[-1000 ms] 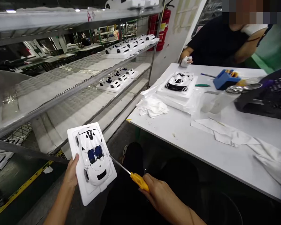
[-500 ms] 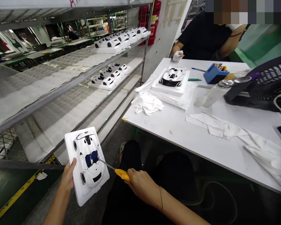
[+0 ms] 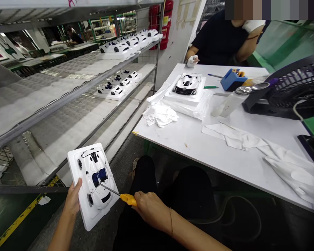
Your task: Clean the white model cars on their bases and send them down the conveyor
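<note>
A white foam tray [image 3: 90, 219] is tilted toward me at lower left, gripped along its left edge by my left hand [image 3: 73, 197]. In it lies a white model car [image 3: 95, 162] with dark blue seats and black trim. My right hand [image 3: 149, 208] is closed around the yellow handle of a tool [image 3: 128, 199], seemingly a screwdriver, with a thin metal shaft. The shaft reaches over the car, its tip near the front edge of the cockpit. Whether the tip touches the car I cannot tell.
A metal rack [image 3: 68, 94] on the left carries several model cars [image 3: 117, 47]. The white table [image 3: 178, 146] to the right bears another car [image 3: 187, 84] on foam, white cloths [image 3: 161, 115], a clear bottle [image 3: 232, 103], a blue holder [image 3: 231, 80] and a black fan [image 3: 298, 87]. A person [image 3: 222, 38] sits across.
The tool tip has shifted from the seat's side to the cockpit's front edge, over the white body. The whole view has moved slightly, so everything appears a little further left.
</note>
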Demonstrator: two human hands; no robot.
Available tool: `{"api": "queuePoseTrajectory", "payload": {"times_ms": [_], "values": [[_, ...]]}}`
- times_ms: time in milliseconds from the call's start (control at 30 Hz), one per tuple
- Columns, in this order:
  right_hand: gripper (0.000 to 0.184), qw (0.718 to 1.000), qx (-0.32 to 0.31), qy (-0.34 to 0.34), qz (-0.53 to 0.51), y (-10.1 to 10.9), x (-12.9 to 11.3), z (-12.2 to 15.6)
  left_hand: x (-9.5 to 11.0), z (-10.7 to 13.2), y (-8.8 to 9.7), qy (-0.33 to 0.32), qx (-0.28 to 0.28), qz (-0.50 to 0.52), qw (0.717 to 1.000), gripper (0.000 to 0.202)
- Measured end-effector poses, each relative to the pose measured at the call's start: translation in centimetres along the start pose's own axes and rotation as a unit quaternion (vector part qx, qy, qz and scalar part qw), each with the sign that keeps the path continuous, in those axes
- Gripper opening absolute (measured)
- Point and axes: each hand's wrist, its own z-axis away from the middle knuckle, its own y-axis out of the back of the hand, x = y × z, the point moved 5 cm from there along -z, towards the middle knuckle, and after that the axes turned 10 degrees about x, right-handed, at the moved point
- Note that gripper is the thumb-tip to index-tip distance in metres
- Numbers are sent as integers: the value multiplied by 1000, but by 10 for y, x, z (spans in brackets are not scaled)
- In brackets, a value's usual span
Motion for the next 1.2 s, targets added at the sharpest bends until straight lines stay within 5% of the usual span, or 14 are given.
{"api": "queuePoseTrajectory", "payload": {"times_ms": [200,500,767,933,1067,1200], "values": [[20,1000,11,-8,-3,4,0,-2,2,5,-3,1,-8,-1,1000,53],[19,997,58,-50,4,55,29,-6,-2,10,0,24,-36,4,999,54],[10,997,-13,-34,-61,55,11,58,-8,-8,-3,-25,-10,57,998,53],[8,995,-25,-64,-74,42,33,95,-10,-13,-5,-58,-17,103,993,42],[12,997,30,-77,12,45,53,86,-8,-6,-4,-57,-38,116,991,40],[6,992,81,-57,72,63,43,55,-10,2,-6,-17,-65,97,993,42]]}}
